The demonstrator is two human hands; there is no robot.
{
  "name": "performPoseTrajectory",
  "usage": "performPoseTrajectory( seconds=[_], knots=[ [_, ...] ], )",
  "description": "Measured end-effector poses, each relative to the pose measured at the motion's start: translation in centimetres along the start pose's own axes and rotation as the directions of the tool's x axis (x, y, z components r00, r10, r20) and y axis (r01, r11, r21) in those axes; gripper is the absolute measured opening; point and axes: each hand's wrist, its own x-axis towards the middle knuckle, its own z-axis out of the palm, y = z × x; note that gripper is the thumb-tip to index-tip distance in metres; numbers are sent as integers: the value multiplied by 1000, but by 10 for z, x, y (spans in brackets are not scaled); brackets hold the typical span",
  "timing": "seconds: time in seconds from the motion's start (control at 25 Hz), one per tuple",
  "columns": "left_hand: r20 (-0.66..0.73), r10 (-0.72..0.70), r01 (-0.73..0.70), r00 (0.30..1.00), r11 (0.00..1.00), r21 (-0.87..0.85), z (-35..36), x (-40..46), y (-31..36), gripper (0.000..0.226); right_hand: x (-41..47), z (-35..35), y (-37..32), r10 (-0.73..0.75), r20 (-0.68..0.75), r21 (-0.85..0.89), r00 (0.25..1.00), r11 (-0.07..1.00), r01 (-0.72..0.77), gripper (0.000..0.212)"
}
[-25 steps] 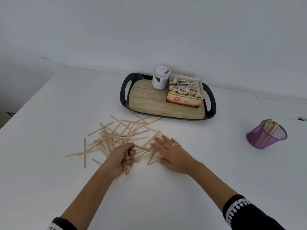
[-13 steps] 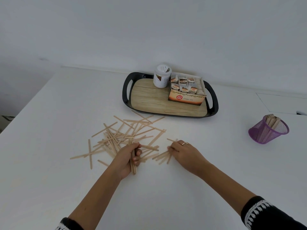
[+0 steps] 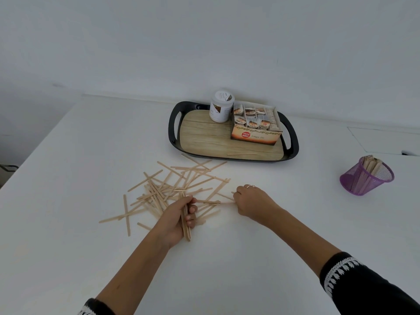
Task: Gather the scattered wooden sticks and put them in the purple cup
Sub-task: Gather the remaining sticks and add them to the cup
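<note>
Several wooden sticks (image 3: pixel 168 187) lie scattered in a loose pile on the white table, left of centre. My left hand (image 3: pixel 177 218) is closed around a bundle of sticks (image 3: pixel 186 223) at the pile's near edge. My right hand (image 3: pixel 252 201) is curled at the pile's right side, its fingertips pinching the ends of a few sticks (image 3: pixel 218 202) that lie flat. The purple mesh cup (image 3: pixel 366 176) stands tilted at the far right with several sticks inside it, well apart from both hands.
A black tray (image 3: pixel 173 126) with a wood-look base sits behind the pile, holding a white jar (image 3: pixel 221 109), a tea-bag box (image 3: pixel 255 126) and one stray stick (image 3: pixel 242 153). A white wall rises behind. The table's left edge runs diagonally.
My right hand went from lying flat on the sticks to curled, dragging a few sticks rightward. My left hand kept its bundle and barely moved.
</note>
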Motion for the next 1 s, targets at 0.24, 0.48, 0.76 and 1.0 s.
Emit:
performPoseTrajectory(
  seconds=[0.24,0.48,0.76,1.0],
  knots=[
    [95,25,-22,995,999,-33,7,-6,6,20,-2,-19,24,185,260,569,948,764,-305,11],
    [257,75,-80,964,997,8,46,-1,-1,43,-3,-43,-11,54,422,906,905,-49,-420,16],
    [179,105,-111,978,994,23,57,4,-4,22,0,-46,-50,311,295,928,903,132,-348,11],
    [-35,125,-130,991,972,-196,44,12,4,10,6,-46,-35,446,240,930,862,150,-336,9]
  ],
)
